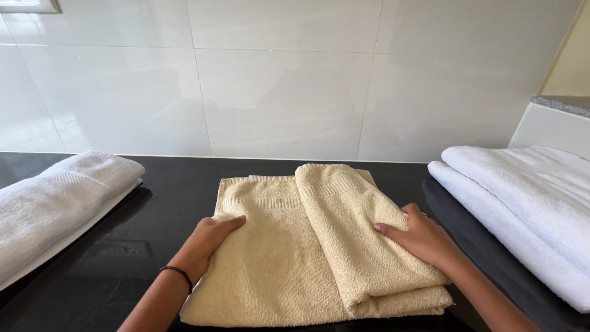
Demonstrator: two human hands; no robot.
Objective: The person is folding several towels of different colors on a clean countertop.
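1. Far left of the beige towel, a folded white terry towel [55, 203] lies on the glossy black stone counter [166, 184], well apart from the hands.
2. The left hand [209, 237] rests flat, fingers together and extended, on the left edge of the pale beige terry towel [276, 264]. It presses down and grips nothing. A thin dark band circles that wrist.
3. The beige towel lies in the middle of the counter, straight in front of the person. Its right portion is already folded over the middle as a long thick panel, while the left portion lies single and flat.
4. The right hand [418, 237] lies palm down on the right side of that folded panel, fingers spread a little, pinning it.
5. The folding looks partway done: one side is turned in, the other is not. The next move would likely call for the left hand to pinch the left edge and lift it, while the right hand steadies the panel.
6. Right of the beige towel, a stack of folded white towels [528, 203] sits just beside it.
7. Behind the beige towel rises a wall of large pale glossy tiles [283, 80].
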